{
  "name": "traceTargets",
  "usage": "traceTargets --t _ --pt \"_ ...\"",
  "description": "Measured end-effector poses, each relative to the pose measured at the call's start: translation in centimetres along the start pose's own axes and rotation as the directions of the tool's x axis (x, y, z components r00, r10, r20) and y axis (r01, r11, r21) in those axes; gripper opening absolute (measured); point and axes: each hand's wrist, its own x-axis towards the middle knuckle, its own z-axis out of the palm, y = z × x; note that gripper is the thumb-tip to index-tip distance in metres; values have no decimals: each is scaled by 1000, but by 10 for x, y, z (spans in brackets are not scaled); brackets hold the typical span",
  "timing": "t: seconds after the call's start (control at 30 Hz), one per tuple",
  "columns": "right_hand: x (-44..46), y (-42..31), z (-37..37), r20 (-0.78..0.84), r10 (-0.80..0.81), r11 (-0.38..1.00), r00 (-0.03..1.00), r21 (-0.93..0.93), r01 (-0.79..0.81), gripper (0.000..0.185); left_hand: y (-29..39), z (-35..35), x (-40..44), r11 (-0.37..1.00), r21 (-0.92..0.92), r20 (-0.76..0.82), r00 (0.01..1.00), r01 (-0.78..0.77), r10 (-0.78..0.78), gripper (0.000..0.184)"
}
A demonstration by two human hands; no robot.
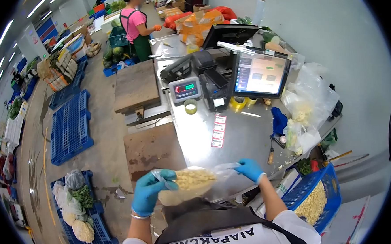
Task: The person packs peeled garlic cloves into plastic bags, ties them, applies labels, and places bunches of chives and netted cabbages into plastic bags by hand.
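My left hand (153,191), in a blue glove, is closed on the left end of a clear plastic bag (167,197). Pale yellow pieces (197,179), which look like peeled garlic cloves, fill part of the bag. On the other side, my right hand (250,169), also gloved in blue, pinches the bag's stretched right end. The bag hangs in front of my dark apron, near the front edge of the metal table (194,139). To my right, a blue basket (295,193) holds many similar pale pieces.
On the table are a strip of labels (219,131), a scale display (185,89), a lit monitor (260,74), tape rolls (190,106) and plastic bags (309,95). Brown platforms (154,148) stand left of it. Blue pallets (71,126) lie on the floor. A co-worker (134,24) stands beyond.
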Motion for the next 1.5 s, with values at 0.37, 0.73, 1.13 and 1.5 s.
traceTargets --t 0.37,0.73,1.13,1.5 --pt "-55 26 9 159 -318 550 935 834 45 47 -121 49 59 869 77 342 806 488 -483 67" --pt "-45 41 27 -62 -508 827 859 -314 466 25 -220 83 114 848 489 556 677 203 -482 55" --pt "87 136 77 -587 137 990 798 48 -134 23 -247 24 87 662 704 310 727 257 -613 28" --pt "100 140 72 -549 75 993 833 -39 -115 24 -238 51 83 420 728 657 727 -541 -202 29"
